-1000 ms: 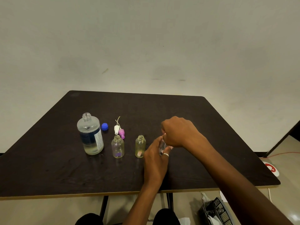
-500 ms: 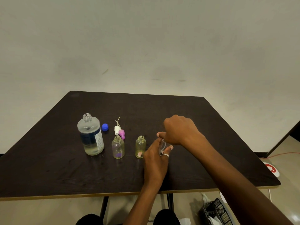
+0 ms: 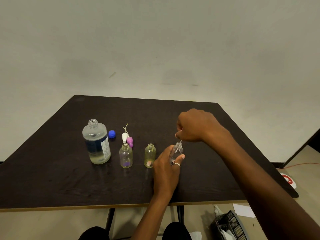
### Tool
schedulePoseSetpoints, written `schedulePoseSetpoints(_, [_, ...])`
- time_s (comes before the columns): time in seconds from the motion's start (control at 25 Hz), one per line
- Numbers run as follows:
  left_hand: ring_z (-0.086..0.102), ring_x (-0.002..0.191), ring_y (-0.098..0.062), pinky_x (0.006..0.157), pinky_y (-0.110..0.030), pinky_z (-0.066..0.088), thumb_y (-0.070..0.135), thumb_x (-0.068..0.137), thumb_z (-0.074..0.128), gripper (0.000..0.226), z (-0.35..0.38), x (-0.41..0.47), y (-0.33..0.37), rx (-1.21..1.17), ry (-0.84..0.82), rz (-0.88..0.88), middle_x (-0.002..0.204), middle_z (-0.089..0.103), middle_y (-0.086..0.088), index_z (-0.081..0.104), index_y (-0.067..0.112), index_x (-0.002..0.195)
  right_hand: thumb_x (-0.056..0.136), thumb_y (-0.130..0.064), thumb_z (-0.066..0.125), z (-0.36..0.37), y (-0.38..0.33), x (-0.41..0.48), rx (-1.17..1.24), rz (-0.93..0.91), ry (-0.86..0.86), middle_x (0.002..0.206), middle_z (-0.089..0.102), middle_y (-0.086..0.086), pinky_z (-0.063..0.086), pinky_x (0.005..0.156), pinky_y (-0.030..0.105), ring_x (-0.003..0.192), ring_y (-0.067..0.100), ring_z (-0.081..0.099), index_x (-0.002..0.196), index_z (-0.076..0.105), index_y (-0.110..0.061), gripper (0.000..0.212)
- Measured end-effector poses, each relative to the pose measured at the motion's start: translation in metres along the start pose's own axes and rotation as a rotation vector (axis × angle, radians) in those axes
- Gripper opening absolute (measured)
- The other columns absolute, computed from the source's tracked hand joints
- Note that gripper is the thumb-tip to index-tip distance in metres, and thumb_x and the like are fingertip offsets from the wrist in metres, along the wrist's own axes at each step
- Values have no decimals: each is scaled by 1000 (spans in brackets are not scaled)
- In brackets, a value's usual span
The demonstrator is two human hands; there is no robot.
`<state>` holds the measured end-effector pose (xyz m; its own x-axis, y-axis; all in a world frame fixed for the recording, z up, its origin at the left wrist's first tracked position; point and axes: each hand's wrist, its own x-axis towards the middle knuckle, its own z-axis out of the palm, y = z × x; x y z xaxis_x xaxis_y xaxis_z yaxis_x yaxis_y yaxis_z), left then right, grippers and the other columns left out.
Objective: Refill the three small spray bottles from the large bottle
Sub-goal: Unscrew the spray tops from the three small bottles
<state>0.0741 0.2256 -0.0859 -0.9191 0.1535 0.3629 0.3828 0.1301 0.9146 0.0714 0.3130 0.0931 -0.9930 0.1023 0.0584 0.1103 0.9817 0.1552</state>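
Observation:
The large clear bottle [image 3: 97,142] stands uncapped at the left of the dark table [image 3: 52,179], its blue cap [image 3: 111,134] beside it. Two small open bottles stand in a row: one with a purple bottom [image 3: 125,155], one yellowish [image 3: 150,155]. My left hand [image 3: 167,168] grips a third small clear bottle [image 3: 177,151] upright on the table. Just above its neck, my right hand [image 3: 195,126] holds that bottle's spray head, mostly hidden in the fingers; its thin tube still reaches into the neck.
A white and a pink spray head [image 3: 127,138] with tubes lie behind the small bottles. Under the table's right front edge stands a black mesh basket [image 3: 230,226] with papers. My knees show below the front edge.
My right hand has risen from the third small bottle, lifting its spray head off the neck. The left hand stays on the bottle.

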Motion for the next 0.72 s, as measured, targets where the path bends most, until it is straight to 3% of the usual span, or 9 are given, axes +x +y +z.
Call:
schedulePoseSetpoints(0.2, [64,107,-2,92,-27,54,25,85,76,44,0,0,0,0,-7,-1,116,71,5,64,14,126,78,-28,64,-37,8,-10,29,9,3,88,66,0,56,75,39,82,23,63,84,68,-25,8])
schedulePoseSetpoints(0.4, [63,110,-1,94,-25,52,27,84,76,46,0,0,-1,5,1,-13,119,69,5,64,15,127,71,-18,59,-50,16,-1,94,65,99,83,64,3,55,72,37,79,25,61,81,66,-19,12])
schedulePoseSetpoints(0.52, [64,109,-2,94,-27,53,28,84,77,46,1,1,-2,26,11,-16,119,70,4,64,16,126,71,-18,59,-30,13,20,142,101,102,81,63,6,54,68,35,77,26,60,81,65,-13,12])
schedulePoseSetpoints(0.72, [65,106,-3,91,-25,53,28,83,77,45,0,0,-1,46,22,7,116,71,4,65,16,125,66,-18,65,35,0,67,273,148,-39,61,65,3,55,59,31,64,19,64,61,68,-11,8])
